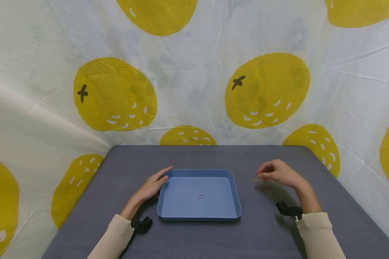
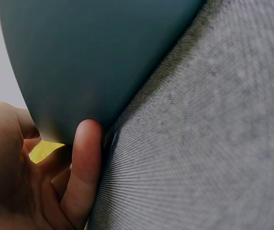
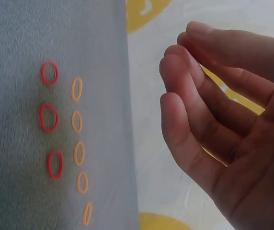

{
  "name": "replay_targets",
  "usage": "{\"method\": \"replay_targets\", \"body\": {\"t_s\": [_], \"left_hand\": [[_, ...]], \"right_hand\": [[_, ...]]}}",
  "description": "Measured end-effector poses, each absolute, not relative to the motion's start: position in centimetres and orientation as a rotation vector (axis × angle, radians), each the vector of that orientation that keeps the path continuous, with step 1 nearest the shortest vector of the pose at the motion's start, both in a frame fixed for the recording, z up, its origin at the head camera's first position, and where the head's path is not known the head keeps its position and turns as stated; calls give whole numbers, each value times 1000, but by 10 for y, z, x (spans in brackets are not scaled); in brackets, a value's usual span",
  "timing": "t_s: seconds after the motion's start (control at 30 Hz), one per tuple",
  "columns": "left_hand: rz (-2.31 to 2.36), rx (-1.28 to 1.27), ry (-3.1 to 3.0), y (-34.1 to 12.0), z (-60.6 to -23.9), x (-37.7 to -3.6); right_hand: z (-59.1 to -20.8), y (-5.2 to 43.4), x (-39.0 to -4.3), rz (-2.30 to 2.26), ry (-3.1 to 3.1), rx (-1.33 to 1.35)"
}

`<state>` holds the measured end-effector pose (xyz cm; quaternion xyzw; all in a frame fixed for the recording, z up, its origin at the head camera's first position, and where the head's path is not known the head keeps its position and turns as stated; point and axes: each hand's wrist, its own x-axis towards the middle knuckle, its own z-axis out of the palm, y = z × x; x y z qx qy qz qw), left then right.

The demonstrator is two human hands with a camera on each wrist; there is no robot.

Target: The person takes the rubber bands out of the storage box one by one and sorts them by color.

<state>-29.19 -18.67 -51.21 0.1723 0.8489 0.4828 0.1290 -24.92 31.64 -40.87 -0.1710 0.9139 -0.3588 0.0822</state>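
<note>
A shallow blue tray (image 1: 199,218) lies on the table with one red rubber band (image 1: 200,196) inside. At its far left corner my left hand (image 1: 151,186) holds the rim, the thumb over the edge. In the left wrist view a finger (image 2: 86,153) presses the tray's outer wall (image 2: 98,57). My right hand (image 1: 280,174) hovers right of the tray, over two rows of small rubber bands. Its fingers are loosely bent, and nothing shows between them. The right wrist view shows red bands (image 3: 48,118) in one row and orange-yellow bands (image 3: 79,153) in the other.
A dark grey table (image 1: 194,241) bears everything. Behind it hangs a pale cloth (image 1: 194,97) printed with large yellow fruit, meeting the table's far edge. Black wrist mounts (image 1: 288,209) sit at both sleeves, low over the table.
</note>
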Motion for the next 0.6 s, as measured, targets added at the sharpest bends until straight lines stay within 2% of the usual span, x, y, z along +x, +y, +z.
{"method": "replay_targets", "body": {"t_s": [0.6], "left_hand": [[1404, 513, 2469, -186, -511, -290]], "right_hand": [[-406, 299, -249, -1049, 2712, -568]]}}
